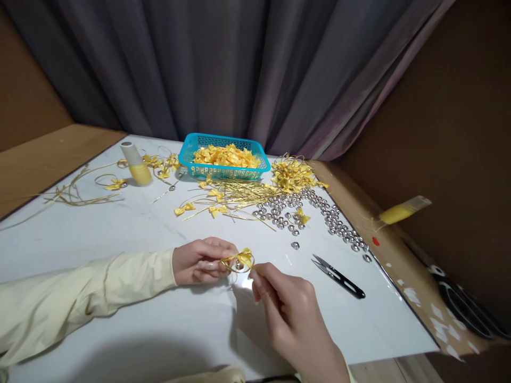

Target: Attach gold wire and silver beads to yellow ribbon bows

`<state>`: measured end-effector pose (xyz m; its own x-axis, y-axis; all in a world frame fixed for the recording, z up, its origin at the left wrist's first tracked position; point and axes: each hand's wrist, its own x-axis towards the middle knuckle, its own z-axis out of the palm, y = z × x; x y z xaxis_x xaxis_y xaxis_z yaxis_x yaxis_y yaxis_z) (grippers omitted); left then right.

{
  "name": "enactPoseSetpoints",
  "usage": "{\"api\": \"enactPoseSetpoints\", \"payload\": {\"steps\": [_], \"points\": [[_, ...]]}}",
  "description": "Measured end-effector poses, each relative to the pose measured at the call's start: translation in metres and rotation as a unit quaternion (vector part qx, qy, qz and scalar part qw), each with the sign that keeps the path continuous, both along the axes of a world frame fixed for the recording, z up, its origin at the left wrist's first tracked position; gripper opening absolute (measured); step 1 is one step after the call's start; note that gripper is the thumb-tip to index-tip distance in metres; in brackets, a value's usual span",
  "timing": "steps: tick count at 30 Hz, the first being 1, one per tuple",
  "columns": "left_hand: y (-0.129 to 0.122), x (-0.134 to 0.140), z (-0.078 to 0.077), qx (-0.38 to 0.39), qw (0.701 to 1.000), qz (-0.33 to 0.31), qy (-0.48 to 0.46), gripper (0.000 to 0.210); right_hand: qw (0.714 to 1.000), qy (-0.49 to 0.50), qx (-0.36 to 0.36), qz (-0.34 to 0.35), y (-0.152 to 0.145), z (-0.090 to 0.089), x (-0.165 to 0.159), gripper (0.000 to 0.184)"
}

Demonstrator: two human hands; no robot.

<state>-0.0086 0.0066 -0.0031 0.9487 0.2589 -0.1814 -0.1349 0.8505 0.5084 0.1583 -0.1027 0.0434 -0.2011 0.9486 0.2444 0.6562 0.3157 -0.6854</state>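
My left hand (204,261) is closed in a pinch on a loop of gold cord (228,260) that carries a yellow ribbon bow (246,257). A silver bead (239,264) sits against the bow inside the loop. At the loop's right side, my right hand (289,306) pinches thumb and forefinger together; the cord seems to run into that pinch, but the exact bit held is too small to make out. Black-handled thread snips (339,276) lie to the right of my right hand, blades pointing up and left.
A blue basket (227,173) of yellow bows stands at the back. Gold cords (243,192), finished-looking bow loops (293,174) and silver beads (279,205) spread before it. A yellow thread spool (138,165) stands left; another spool (403,210) and large scissors (463,303) lie right.
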Motion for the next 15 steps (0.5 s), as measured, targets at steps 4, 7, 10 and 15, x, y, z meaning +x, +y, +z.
{"api": "enactPoseSetpoints", "payload": {"steps": [4,7,10,15], "points": [[0.0002,0.0,-0.0004,0.007,1.0,-0.004,-0.006,0.017,1.0,-0.002,0.002,-0.001,0.0005,0.0002,0.0003,0.022],[0.0005,0.0,-0.0003,0.009,1.0,-0.007,0.0,0.016,1.0,-0.003,0.002,0.001,0.0009,-0.0013,0.0008,0.021],[0.0009,-0.0002,-0.001,0.01,1.0,-0.014,0.002,0.014,1.0,0.001,0.001,0.003,0.0012,-0.0037,0.0016,0.019],[0.0018,-0.0016,-0.0031,0.006,1.0,-0.015,0.013,0.012,1.0,0.011,0.011,0.007,0.0016,-0.0067,0.0012,0.018]]}}
